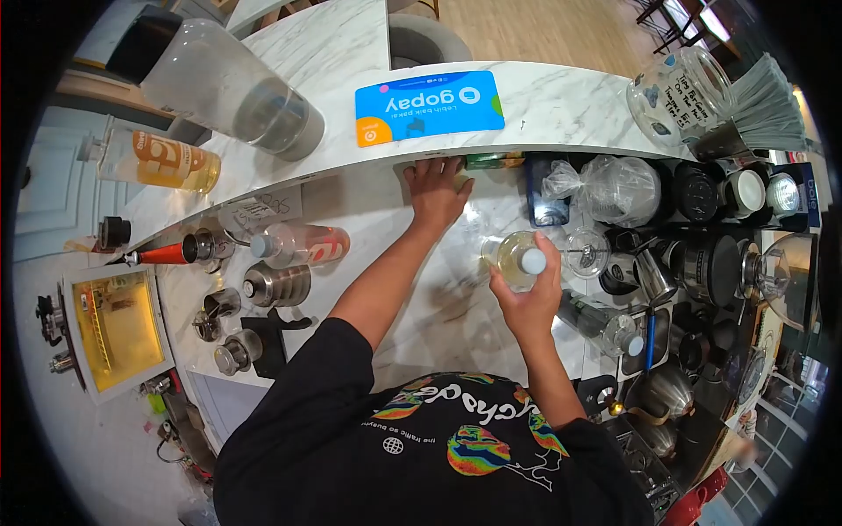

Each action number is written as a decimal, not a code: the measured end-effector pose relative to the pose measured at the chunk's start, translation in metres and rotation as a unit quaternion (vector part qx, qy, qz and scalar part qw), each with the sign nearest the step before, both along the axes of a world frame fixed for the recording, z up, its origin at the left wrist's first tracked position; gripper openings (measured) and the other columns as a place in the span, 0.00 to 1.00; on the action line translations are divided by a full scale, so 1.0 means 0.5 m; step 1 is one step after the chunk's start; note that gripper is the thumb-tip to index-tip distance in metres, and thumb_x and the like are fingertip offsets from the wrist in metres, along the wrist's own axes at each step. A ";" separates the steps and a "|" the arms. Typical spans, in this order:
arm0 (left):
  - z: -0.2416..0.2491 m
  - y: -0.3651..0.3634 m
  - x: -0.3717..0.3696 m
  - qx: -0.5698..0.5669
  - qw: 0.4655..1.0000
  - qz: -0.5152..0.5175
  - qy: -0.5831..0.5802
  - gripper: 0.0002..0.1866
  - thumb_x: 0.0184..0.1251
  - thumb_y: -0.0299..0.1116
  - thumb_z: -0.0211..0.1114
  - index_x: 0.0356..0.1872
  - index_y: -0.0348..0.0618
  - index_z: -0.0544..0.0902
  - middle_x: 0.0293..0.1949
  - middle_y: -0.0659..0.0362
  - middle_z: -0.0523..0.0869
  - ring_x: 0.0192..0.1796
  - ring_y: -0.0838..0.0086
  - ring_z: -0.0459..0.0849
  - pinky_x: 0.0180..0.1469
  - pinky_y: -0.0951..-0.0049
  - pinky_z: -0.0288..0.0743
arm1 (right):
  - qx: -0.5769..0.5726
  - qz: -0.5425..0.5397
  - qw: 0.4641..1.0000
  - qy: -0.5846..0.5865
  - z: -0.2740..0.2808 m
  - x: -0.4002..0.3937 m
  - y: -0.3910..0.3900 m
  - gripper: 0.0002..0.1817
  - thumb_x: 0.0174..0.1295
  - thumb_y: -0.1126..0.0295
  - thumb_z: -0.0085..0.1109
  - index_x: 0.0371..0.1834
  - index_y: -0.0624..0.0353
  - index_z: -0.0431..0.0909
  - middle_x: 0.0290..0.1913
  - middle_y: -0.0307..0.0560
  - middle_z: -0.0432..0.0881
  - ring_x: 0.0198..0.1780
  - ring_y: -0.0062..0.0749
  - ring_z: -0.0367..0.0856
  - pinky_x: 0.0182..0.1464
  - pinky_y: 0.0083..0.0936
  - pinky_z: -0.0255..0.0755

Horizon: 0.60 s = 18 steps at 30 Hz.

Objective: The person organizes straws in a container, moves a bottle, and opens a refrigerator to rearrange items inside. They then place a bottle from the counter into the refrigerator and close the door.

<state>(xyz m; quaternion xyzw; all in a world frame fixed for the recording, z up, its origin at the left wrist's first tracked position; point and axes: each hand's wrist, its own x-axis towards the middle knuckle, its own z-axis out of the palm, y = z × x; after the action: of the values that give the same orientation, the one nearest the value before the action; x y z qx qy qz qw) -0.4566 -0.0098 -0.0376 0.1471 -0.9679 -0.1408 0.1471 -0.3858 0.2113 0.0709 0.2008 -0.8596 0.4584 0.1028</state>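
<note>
My right hand [532,302] is wrapped round a clear bottle [510,252] with a white cap and pale yellowish liquid, over the marble worktop [430,324]. My left hand [436,195] stretches forward with its fingers apart, at the back of the worktop under the raised ledge. Its fingertips reach the ledge's shadow, beside a small green packet [494,161]. A clear plastic cup [586,252] stands just right of the held bottle. Nearer me on the right, another clear bottle [605,323] with a white cap stands on the worktop.
A blue gopay sign [430,110] lies on the raised ledge, with a tip jar [680,96] at right and a large jug [246,92] at left. Left on the worktop are an orange-lettered bottle [307,245] and a steel shaker [277,285]. Bagged cups [614,191] crowd the right.
</note>
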 end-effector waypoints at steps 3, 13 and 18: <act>-0.009 0.016 -0.039 -0.020 0.999 0.021 -0.035 0.32 0.63 0.57 0.73 0.65 0.56 0.82 0.68 0.56 0.81 0.72 0.53 0.71 0.72 0.41 0.57 | -0.001 0.005 1.000 -0.004 -0.003 0.000 0.003 0.48 0.47 0.71 0.82 0.75 0.60 0.67 0.65 0.61 0.77 0.64 0.57 0.80 0.65 0.43 0.75; -0.041 -0.005 -0.102 0.049 0.998 0.036 0.009 0.38 0.60 0.61 0.74 0.69 0.54 0.80 0.69 0.52 0.80 0.72 0.48 0.72 0.72 0.38 0.59 | -0.006 0.011 1.000 0.000 -0.003 -0.002 0.005 0.46 0.49 0.71 0.82 0.74 0.62 0.68 0.65 0.61 0.78 0.63 0.55 0.80 0.66 0.41 0.74; -0.041 0.010 -0.114 0.042 0.998 0.026 0.033 0.39 0.58 0.60 0.76 0.68 0.53 0.81 0.68 0.51 0.80 0.71 0.48 0.74 0.72 0.43 0.63 | -0.001 0.010 1.000 0.003 -0.004 0.000 0.005 0.47 0.49 0.71 0.82 0.74 0.62 0.67 0.65 0.61 0.77 0.64 0.56 0.80 0.67 0.42 0.73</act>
<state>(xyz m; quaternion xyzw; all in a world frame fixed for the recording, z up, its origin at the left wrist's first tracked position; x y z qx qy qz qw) -0.5135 -0.0047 -0.0582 0.1737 -0.9516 -0.1826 0.1759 -0.3859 0.2136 0.0691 0.2104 -0.8570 0.4595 0.1008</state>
